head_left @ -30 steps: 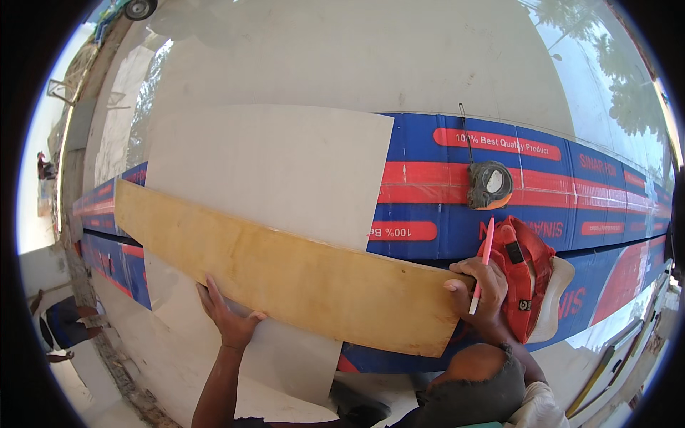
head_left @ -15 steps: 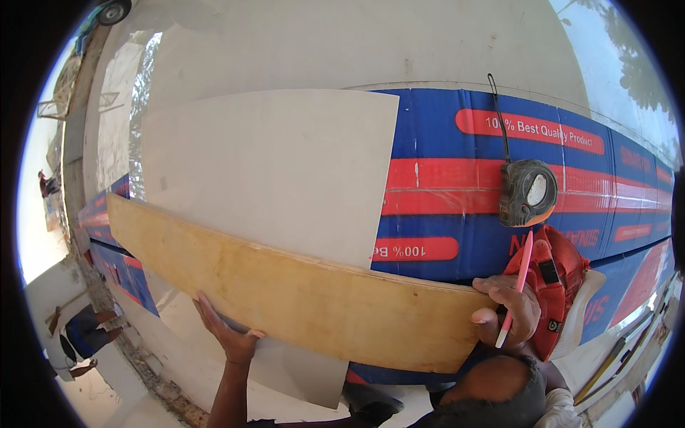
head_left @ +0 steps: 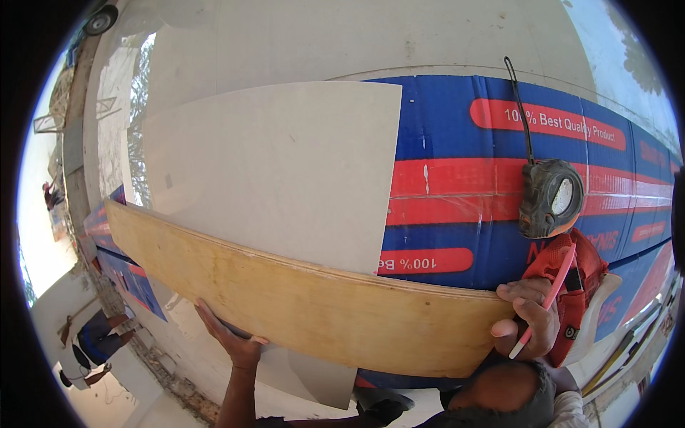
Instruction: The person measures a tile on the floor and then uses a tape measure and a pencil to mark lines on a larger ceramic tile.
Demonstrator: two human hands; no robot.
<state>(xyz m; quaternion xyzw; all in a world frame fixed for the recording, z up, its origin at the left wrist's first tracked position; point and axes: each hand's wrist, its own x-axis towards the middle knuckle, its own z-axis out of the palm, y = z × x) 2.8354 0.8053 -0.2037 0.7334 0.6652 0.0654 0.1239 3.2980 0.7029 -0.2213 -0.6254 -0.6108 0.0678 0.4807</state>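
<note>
A long, light-brown wooden board lies slantwise over a large off-white flat panel. My left hand rests against the board's near edge, with fingers stretched out and thumb apart. At the board's right end is my right hand, its fingertips touching the wood. Those same fingers close around a slim pink pen with a white end, tilted up to the right. Beside this hand sits a red cap with a pale brim. A dark grey and orange tape measure with a black wrist strap lies just beyond the cap.
Blue and red cardboard lies under the panel and extends to the right. A pale smooth surface stretches along the far side. At the left, another person is beyond a rough ledge, and a wheel shows in the far corner.
The view has shifted slightly, so the tape measure, cap and right hand appear farther right. Both hands keep their places on the board, and the pen stays in my right hand.
</note>
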